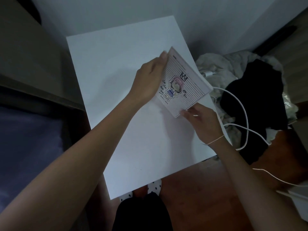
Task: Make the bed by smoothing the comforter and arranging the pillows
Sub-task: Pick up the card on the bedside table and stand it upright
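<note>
A lined notebook with a cartoon girl and a crown drawn on its cover lies tilted near the right edge of a white bedside table. My left hand grips the notebook's left edge with fingers curled over it. My right hand holds its near corner; a thin string circles that wrist. A dark blue-purple bed cover shows at the far left, low in the frame. No pillows are visible.
To the right of the table, a heap of pale and black cloth lies on the wooden floor, crossed by a white charging cable. A beige headboard panel stands at the left. My polka-dot slippers peek from under the table's near edge.
</note>
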